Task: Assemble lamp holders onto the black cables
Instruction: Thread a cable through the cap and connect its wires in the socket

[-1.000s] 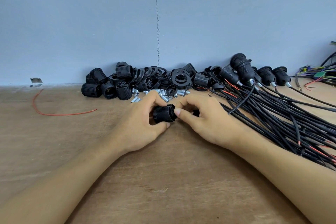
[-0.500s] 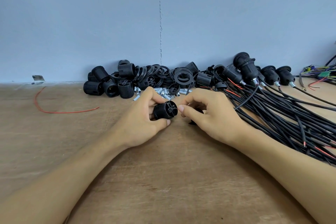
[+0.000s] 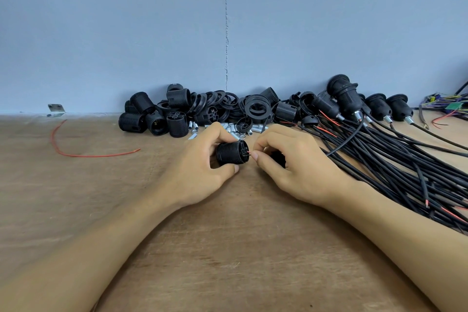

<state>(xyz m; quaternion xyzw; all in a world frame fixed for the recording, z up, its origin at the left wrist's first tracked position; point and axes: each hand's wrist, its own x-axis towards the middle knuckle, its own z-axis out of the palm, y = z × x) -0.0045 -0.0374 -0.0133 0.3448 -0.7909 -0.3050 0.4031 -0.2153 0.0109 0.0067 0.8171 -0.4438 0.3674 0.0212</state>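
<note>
My left hand (image 3: 200, 172) grips a black ribbed lamp holder (image 3: 231, 153) just above the table, its terminal end facing right. My right hand (image 3: 291, 170) pinches a thin red wire end (image 3: 249, 153) at that terminal end, with a black cap part (image 3: 278, 159) tucked under its fingers. A black cable (image 3: 347, 145) curves away from the right hand toward the bundle of black cables (image 3: 405, 172) on the right. Finished holders on cables (image 3: 344, 99) lie at the back right.
A pile of loose black holder bodies and rings (image 3: 202, 111) lies along the blue wall, with small metal tubes (image 3: 235, 129) in front. A loose red wire (image 3: 76, 152) lies at the left. Coloured wiring (image 3: 448, 109) sits at the far right on the wooden table (image 3: 228, 248).
The holder turned in my left hand so its terminal end faces the right hand. My right hand's fingertips drew back slightly, and the red wire end now shows at the holder's terminal.
</note>
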